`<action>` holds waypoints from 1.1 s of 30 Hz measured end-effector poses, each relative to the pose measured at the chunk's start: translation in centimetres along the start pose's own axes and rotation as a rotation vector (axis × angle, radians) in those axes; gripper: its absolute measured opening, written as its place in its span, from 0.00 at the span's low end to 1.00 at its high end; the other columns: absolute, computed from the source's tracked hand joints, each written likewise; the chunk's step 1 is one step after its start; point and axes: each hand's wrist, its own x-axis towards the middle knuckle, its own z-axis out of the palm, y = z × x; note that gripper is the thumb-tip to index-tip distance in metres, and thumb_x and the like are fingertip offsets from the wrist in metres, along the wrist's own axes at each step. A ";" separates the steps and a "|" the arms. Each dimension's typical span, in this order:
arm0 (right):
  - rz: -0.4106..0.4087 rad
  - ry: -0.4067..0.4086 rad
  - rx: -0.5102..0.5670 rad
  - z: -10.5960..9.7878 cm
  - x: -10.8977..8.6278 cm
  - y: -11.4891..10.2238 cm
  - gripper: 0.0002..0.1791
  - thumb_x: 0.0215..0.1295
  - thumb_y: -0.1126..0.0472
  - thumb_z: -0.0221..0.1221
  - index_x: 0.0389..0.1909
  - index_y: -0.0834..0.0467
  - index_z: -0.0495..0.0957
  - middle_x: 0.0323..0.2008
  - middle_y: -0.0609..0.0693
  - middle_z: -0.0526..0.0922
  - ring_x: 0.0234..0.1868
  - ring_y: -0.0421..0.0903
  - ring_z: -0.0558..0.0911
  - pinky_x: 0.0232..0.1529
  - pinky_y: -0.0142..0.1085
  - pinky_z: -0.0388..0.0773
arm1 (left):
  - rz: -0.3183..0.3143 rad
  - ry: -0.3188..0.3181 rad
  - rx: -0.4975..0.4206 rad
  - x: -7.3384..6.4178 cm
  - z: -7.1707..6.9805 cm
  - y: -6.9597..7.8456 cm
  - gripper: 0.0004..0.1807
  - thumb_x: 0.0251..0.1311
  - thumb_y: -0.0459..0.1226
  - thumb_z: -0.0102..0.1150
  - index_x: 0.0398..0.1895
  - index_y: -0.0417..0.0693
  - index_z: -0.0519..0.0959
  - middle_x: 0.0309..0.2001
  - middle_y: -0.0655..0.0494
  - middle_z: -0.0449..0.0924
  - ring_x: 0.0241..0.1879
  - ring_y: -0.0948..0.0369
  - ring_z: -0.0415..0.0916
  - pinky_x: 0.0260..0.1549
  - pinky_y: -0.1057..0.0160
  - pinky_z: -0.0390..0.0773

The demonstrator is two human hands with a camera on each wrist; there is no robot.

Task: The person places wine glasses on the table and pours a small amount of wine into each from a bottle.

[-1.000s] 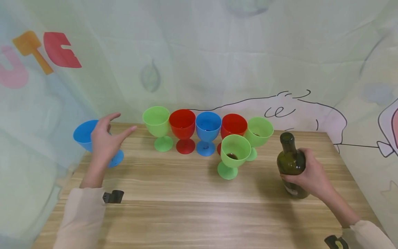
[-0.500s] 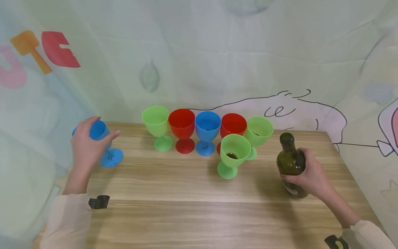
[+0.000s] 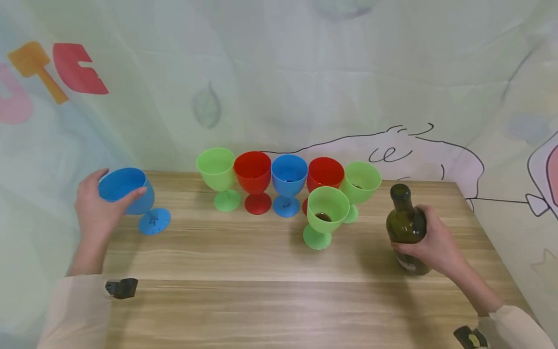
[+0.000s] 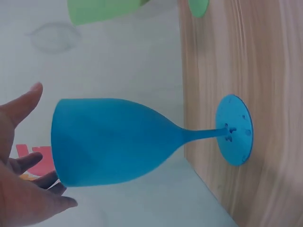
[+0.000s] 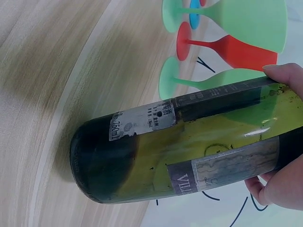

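My left hand (image 3: 99, 207) is spread around the rim of a blue goblet (image 3: 150, 194) at the table's left. In the left wrist view the thumb (image 4: 26, 104) stands apart from the blue cup, and the fingers reach behind its rim. The goblet's foot (image 4: 234, 130) rests on the wood. At the right, my right hand (image 3: 433, 240) grips a green glass wine bottle (image 3: 405, 225) around its body, thumb in front. Dark liquid shows in the bottle's lower part, and labels (image 5: 142, 124) face the right wrist camera. Its base is close to the tabletop.
Along the back of the wooden table (image 3: 244, 300) stand a green goblet (image 3: 216, 169), a red goblet (image 3: 253, 174), a blue goblet (image 3: 289, 182), another red goblet (image 3: 320, 179) and another green goblet (image 3: 362, 186). Before them, a third green goblet (image 3: 320, 232) holds some dark liquid.
My left hand has moved left across the blue goblet, from its right side to its left side, with the fingers now around the rim. The right hand still grips the wine bottle.
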 end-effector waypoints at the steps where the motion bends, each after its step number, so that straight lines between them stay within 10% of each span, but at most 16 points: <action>1: 0.002 -0.002 0.002 0.0 0.0 0.0 0.49 0.35 0.61 0.74 0.55 0.72 0.55 0.44 0.72 0.70 0.42 0.68 0.73 0.38 0.63 0.69 | -0.001 -0.012 0.005 0.0 -0.1 -0.2 0.46 0.53 0.47 0.62 0.69 0.39 0.49 0.67 0.36 0.48 0.65 0.39 0.45 0.56 0.35 0.50; 11: -0.002 -0.001 -0.004 0.0 0.1 -0.1 0.48 0.35 0.61 0.74 0.54 0.72 0.55 0.44 0.71 0.70 0.42 0.68 0.73 0.39 0.63 0.69 | -0.067 -0.148 -0.078 0.4 0.1 -2.0 0.54 0.54 0.50 0.59 0.70 0.41 0.33 0.69 0.35 0.34 0.66 0.36 0.36 0.56 0.33 0.46; 33: -0.002 0.008 0.005 0.0 -0.1 0.0 0.49 0.34 0.60 0.75 0.54 0.72 0.55 0.44 0.71 0.70 0.42 0.67 0.73 0.39 0.62 0.69 | -0.216 -0.117 -0.249 0.3 1.2 -2.8 0.54 0.55 0.51 0.58 0.70 0.53 0.29 0.71 0.42 0.30 0.68 0.44 0.32 0.61 0.41 0.43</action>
